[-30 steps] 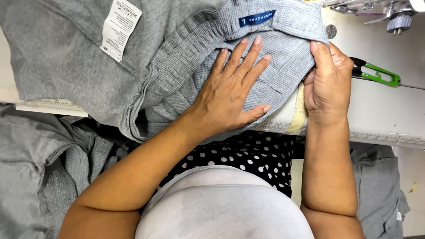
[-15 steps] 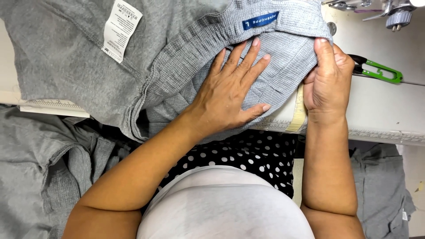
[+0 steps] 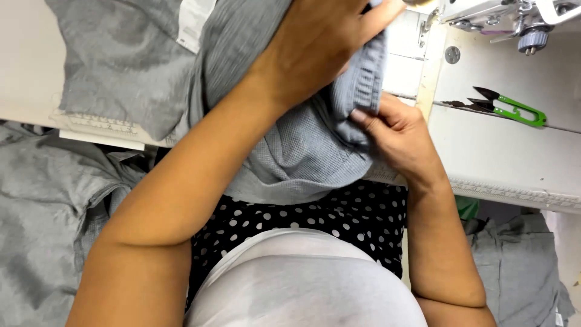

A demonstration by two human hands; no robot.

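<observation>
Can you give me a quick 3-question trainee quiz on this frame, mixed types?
1. True or false: the green thread snips lie untouched on the white sewing table, apart from both hands.
2. Multiple choice: what does the right hand pinch? A) the white care label B) the ribbed edge of the grey garment C) the snips
3. Short answer: where is the left hand in relation to the grey garment?

Key
1. True.
2. B: thumb and fingers close on the ribbed band.
3. It grips the top of the garment, raised toward the sewing machine; the white care label lies left of it.
</observation>
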